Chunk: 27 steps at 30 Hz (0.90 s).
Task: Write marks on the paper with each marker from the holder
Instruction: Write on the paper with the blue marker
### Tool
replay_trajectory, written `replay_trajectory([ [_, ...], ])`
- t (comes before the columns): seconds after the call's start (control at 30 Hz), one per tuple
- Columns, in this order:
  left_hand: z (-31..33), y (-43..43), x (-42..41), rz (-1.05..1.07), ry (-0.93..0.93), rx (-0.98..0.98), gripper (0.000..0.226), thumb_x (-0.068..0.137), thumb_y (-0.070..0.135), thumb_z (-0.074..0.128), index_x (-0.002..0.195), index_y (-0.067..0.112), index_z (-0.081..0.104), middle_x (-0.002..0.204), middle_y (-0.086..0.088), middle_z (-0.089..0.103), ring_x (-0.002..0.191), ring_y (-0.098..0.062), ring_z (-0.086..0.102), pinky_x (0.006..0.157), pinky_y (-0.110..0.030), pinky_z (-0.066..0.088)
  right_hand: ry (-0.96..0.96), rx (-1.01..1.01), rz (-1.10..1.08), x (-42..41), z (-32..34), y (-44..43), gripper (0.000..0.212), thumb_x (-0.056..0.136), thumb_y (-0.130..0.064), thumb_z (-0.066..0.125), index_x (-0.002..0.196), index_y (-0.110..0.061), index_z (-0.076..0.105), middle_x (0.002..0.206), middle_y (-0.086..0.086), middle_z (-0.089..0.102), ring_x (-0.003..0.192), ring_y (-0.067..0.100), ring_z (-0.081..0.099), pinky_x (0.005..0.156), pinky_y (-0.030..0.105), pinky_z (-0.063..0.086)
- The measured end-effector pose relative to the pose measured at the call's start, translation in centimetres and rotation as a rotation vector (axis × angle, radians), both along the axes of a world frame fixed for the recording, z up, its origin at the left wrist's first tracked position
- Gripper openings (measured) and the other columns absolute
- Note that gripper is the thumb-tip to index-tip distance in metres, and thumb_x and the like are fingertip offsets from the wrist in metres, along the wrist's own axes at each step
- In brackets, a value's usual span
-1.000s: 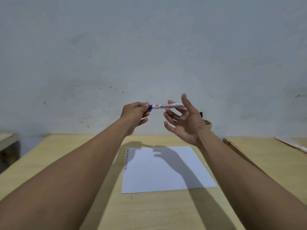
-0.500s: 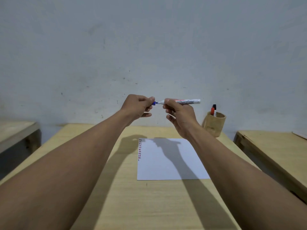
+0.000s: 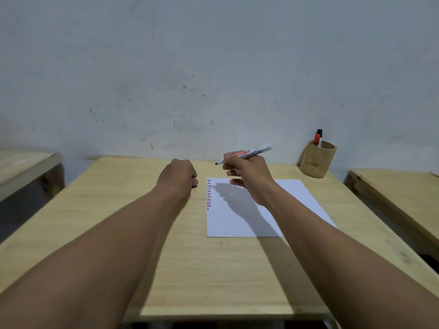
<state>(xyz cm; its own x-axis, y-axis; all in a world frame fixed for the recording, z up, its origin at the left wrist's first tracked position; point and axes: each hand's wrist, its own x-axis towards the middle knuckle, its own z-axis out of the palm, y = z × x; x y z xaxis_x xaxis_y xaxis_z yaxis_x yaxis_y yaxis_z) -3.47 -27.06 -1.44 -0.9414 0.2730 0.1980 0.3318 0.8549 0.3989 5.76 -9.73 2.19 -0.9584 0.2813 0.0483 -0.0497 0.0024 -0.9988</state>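
My right hand (image 3: 249,172) grips an uncapped white marker (image 3: 254,151), its dark tip pointing left, above the far edge of the white paper (image 3: 240,222). The paper lies on the wooden table (image 3: 190,269) and has a column of short red, blue and black marks (image 3: 208,194) along its left edge. My left hand (image 3: 178,179) is closed into a fist just left of the paper; the blue cap it pulled off is hidden inside. A woven holder (image 3: 317,161) at the far right corner holds an orange-capped marker (image 3: 317,137) and a black-capped one.
A second wooden table (image 3: 399,200) stands to the right across a narrow gap, and another table edge (image 3: 23,167) is at the left. A grey wall rises right behind the table.
The hands pulled the cap off the marker and separated. Both hands have come down toward the table, the left fist beside the paper, the right with the bare marker over the paper's top.
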Motion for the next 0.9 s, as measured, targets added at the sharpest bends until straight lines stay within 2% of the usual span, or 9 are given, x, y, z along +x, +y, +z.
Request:
replay_trajectory([
  [0.07, -0.5, 0.3, 0.2, -0.003, 0.006, -0.009, 0.019, 0.078, 0.01, 0.064, 0.066, 0.026, 0.062, 0.073, -0.003, 0.07, 0.071, -0.029, 0.057, 0.071, -0.034, 0.056, -0.009, 0.034, 0.0, -0.1, -0.6, -0.2, 0.01, 0.093, -0.016, 0.066, 0.097, -0.012, 0.074, 0.083, 0.004, 0.072, 0.07, 0.013, 0.064, 0.061, 0.025, 0.054],
  [0.1, -0.6, 0.4, 0.3, -0.006, 0.012, 0.013, 0.021, 0.08, 0.012, 0.066, 0.086, 0.027, 0.079, 0.083, -0.003, 0.073, 0.08, -0.031, 0.063, 0.073, -0.034, 0.054, -0.011, 0.052, -0.005, -0.2, -0.9, -0.4, 0.01, 0.093, -0.015, 0.066, 0.098, -0.011, 0.074, 0.084, 0.005, 0.071, 0.072, 0.013, 0.064, 0.062, 0.026, 0.054],
  [0.17, -0.6, 0.5, 0.7, 0.001, -0.013, 0.06, 0.03, 0.082, 0.02, 0.07, 0.111, 0.016, 0.074, 0.104, -0.005, 0.075, 0.098, -0.029, 0.066, 0.078, -0.033, 0.052, -0.014, 0.105, -0.016, -0.2, -1.4, -0.6, 0.01, 0.092, -0.014, 0.067, 0.097, -0.009, 0.074, 0.081, 0.005, 0.068, 0.07, 0.013, 0.063, 0.063, 0.027, 0.054],
  [0.3, -1.0, 0.2, 2.8, 0.05, -0.014, 0.041, 0.034, 0.086, 0.031, 0.07, 0.111, 0.008, 0.065, 0.11, -0.009, 0.07, 0.101, -0.033, 0.063, 0.084, -0.041, 0.052, -0.023, 0.279, -0.056, 0.3, -2.7, -1.1, 0.019, 0.092, -0.022, 0.07, 0.091, -0.004, 0.073, 0.068, 0.002, 0.062, 0.059, 0.013, 0.056, 0.055, 0.025, 0.049],
  [0.43, -2.4, -0.1, 5.2, 0.083, 0.027, -0.053, 0.025, 0.098, 0.035, 0.048, 0.095, 0.013, 0.06, 0.105, -0.007, 0.068, 0.102, -0.032, 0.059, 0.078, -0.039, 0.045, -0.05, 0.346, -0.069, 1.1, -4.4, -1.7, 0.022, 0.091, -0.03, 0.068, 0.086, -0.009, 0.07, 0.07, 0.004, 0.071, 0.06, 0.016, 0.065, 0.058, 0.031, 0.054],
  [0.5, -3.0, -0.2, 5.9, 0.066, -0.019, -0.134, 0.03, 0.101, 0.033, 0.038, 0.109, 0.015, 0.06, 0.116, -0.01, 0.062, 0.119, -0.032, 0.053, 0.094, -0.044, 0.041, -0.07, 0.351, -0.069, 1.5, -5.4, -2.1, 0.021, 0.087, -0.031, 0.067, 0.085, -0.009, 0.069, 0.069, 0.003, 0.073, 0.061, 0.016, 0.067, 0.063, 0.036, 0.055],
  [0.6, -3.9, -0.3, 6.4, 0.03, -0.07, -0.239, 0.046, 0.103, 0.032, 0.028, 0.143, 0.017, 0.045, 0.148, -0.014, 0.043, 0.146, -0.033, 0.027, 0.117, -0.055, 0.02, -0.063, 0.408, -0.1, 1.9, -6.1, -2.4, 0.021, 0.082, -0.027, 0.068, 0.084, -0.006, 0.069, 0.066, 0.0, 0.073, 0.061, 0.013, 0.067, 0.067, 0.037, 0.057],
  [0.7, -4.1, -0.6, 6.6, 0.006, -0.088, -0.269, 0.054, 0.104, 0.032, 0.024, 0.157, 0.019, 0.025, 0.164, -0.015, 0.022, 0.154, -0.033, 0.01, 0.121, -0.056, 0.01, -0.053, 0.498, -0.119, 1.9, -6.1, -2.6, 0.022, 0.085, -0.029, 0.07, 0.088, -0.008, 0.068, 0.07, -0.001, 0.074, 0.064, 0.012, 0.069, 0.064, 0.031, 0.053],
  [0.9, -4.4, -0.7, 6.6, -0.004, -0.071, -0.279, 0.055, 0.104, 0.033, 0.021, 0.158, 0.021, 0.02, 0.166, -0.013, 0.016, 0.155, -0.032, 0.007, 0.121, -0.056, 0.007, -0.047, 0.589, -0.09, 1.8, -6.4, -3.1, 0.024, 0.086, -0.03, 0.071, 0.073, -0.011, 0.064, 0.063, -0.003, 0.07, 0.056, 0.009, 0.063, 0.053, 0.023, 0.045],
])
